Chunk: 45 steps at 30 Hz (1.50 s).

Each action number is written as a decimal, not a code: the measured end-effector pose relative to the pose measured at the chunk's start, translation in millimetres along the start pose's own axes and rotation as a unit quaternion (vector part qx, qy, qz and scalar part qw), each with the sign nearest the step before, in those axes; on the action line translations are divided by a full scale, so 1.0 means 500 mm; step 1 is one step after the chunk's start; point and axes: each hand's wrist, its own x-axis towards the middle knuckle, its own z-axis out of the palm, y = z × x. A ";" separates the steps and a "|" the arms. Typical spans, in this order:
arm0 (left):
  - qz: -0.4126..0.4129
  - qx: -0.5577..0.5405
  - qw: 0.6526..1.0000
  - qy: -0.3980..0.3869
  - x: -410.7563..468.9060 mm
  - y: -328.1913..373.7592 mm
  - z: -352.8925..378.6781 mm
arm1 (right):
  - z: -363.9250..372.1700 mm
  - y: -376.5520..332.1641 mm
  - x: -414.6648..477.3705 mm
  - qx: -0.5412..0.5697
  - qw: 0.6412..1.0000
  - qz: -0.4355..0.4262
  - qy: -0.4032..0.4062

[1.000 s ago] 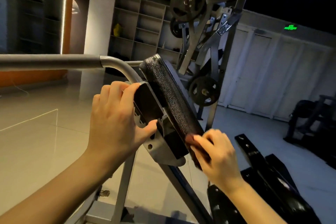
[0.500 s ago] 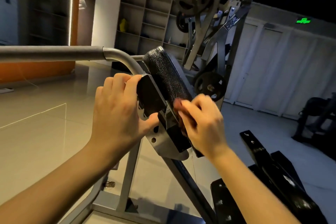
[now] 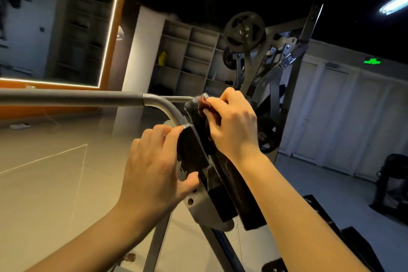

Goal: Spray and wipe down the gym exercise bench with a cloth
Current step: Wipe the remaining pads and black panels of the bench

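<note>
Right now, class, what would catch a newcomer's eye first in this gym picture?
Centre frame, the right hand holds a reddish cloth against the top of the tilted black pad, while the left hand grips the pad's back edge just below. Behind them, a big pulley wheel stands out against the dark ceiling.

Open floor (image 3: pixel 44 183) lies left of the pad (image 3: pixel 236 190); the grey rail (image 3: pixel 77 97) crosses above, the pulley frame (image 3: pixel 244 31) crowds behind.

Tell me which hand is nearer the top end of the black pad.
Right. The right hand holds the cloth against the top end of the pad; the left hand grips the backing plate lower down, beside the pad.
</note>
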 end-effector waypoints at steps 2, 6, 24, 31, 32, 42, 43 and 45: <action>0.002 0.002 1.000 0.003 0.003 -0.004 0.000 | -0.004 0.000 -0.040 0.015 1.000 -0.004 -0.023; 0.010 -0.002 1.000 0.016 0.001 -0.010 0.010 | -0.058 0.020 -0.232 0.019 0.991 -0.057 -0.120; 0.005 -0.028 0.999 0.017 -0.002 -0.015 0.019 | -0.061 0.048 -0.200 0.025 0.988 -0.080 -0.127; 0.004 -0.022 0.999 0.025 -0.003 -0.016 0.020 | -0.018 0.020 0.021 -0.003 0.997 -0.067 -0.041; 0.006 -0.018 0.999 0.027 -0.002 -0.016 0.018 | -0.004 0.005 0.055 -0.001 0.998 -0.056 -0.032; 0.009 -0.026 1.000 0.010 -0.001 -0.014 0.015 | -0.102 0.074 -0.238 0.003 0.974 -0.121 -0.189; 0.005 -0.028 1.000 0.011 -0.003 -0.013 0.016 | -0.112 0.084 -0.245 -0.006 0.971 -0.136 -0.196; 0.000 -0.028 1.000 0.010 -0.005 -0.012 0.017 | -0.110 0.088 -0.207 -0.020 0.968 -0.157 -0.192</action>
